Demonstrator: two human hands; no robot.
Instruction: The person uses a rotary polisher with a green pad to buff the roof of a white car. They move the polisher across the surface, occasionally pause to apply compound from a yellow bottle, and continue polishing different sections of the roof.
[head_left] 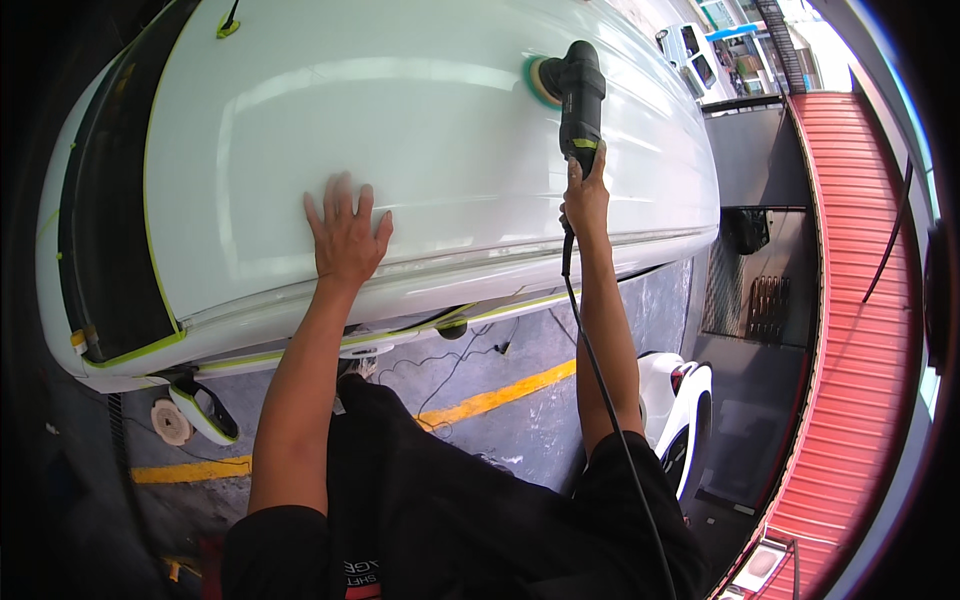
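Observation:
My right hand point(588, 195) grips the handle end of a black polisher point(582, 100), its fingers wrapped round the body. The polisher's round pad point(541, 82), teal at the edge, rests against the white roof of a vehicle point(430, 150). A black power cord point(598, 380) runs from the tool back along my right forearm. My left hand point(348, 230) lies flat on the roof near its close edge, fingers spread, holding nothing. Yellow-green masking tape point(150, 190) borders the dark windshield point(115, 180) at the left.
Below the roof edge, a side mirror point(205, 408) edged with tape juts out. Cables point(445, 365) lie on the grey floor beside a yellow line point(495, 398). Another white vehicle point(685, 415) stands at the lower right, near a red corrugated roof point(860, 300).

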